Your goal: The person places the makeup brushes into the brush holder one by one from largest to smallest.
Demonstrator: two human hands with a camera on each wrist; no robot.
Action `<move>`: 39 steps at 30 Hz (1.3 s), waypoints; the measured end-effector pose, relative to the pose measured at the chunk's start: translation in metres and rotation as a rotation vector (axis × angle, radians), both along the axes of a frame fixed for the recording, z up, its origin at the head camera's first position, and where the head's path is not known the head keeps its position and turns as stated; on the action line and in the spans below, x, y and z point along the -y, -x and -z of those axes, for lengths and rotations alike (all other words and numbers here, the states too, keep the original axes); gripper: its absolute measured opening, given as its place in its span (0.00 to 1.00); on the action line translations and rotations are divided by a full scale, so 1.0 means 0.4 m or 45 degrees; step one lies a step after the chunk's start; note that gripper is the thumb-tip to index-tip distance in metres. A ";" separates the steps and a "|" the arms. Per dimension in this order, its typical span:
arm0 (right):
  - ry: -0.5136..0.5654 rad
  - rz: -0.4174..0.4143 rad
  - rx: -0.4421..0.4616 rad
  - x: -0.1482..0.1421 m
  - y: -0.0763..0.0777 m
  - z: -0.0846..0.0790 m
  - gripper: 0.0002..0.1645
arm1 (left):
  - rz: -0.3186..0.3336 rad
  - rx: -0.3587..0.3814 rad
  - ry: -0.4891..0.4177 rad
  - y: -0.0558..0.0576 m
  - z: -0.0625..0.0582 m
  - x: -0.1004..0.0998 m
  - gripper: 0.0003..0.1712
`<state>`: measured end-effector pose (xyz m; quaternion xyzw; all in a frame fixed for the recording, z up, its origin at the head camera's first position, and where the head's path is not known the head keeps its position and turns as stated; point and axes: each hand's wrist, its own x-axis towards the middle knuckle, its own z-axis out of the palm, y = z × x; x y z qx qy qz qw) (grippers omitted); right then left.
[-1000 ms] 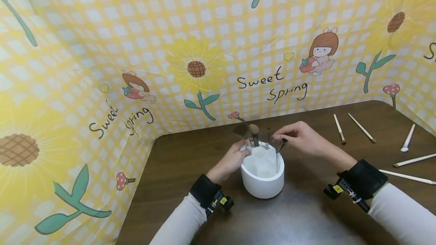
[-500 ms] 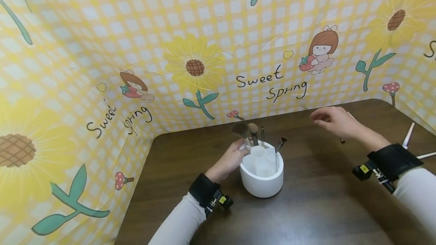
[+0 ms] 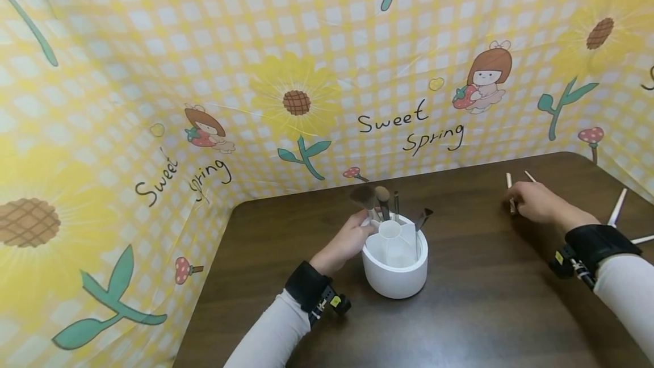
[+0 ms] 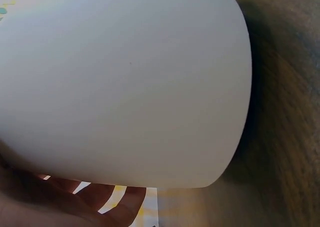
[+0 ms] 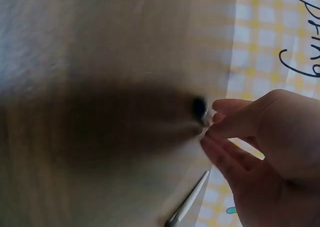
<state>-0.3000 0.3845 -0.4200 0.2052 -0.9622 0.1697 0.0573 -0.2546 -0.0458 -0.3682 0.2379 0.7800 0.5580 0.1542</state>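
Right fingers (image 5: 225, 159): we pinch a slim, pale-handled brush (image 3: 508, 180), toward the far right.
Left fingers (image 4: 122, 209): we grip a round, white, divided holder (image 3: 394, 284).
Holder: upright on the brown wood-grain table (image 3: 460, 300), dark-bristled brushes (image 3: 382, 195) inside.

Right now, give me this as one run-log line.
left hand: holds white brush holder | right hand: pinches loose brush | other brushes: some in holder, some on table

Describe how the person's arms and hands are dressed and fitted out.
The left sleeve and right sleeve are long, plain and whitish. Broad black wristbands circle both wrists, each carrying a small black device with a yellow patch. The left hand and right hand are bare, without gloves.
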 end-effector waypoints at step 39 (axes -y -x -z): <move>0.361 -0.240 -0.394 0.280 -0.094 -0.203 0.05 | 0.006 0.003 -0.032 0.047 0.082 -0.003 0.26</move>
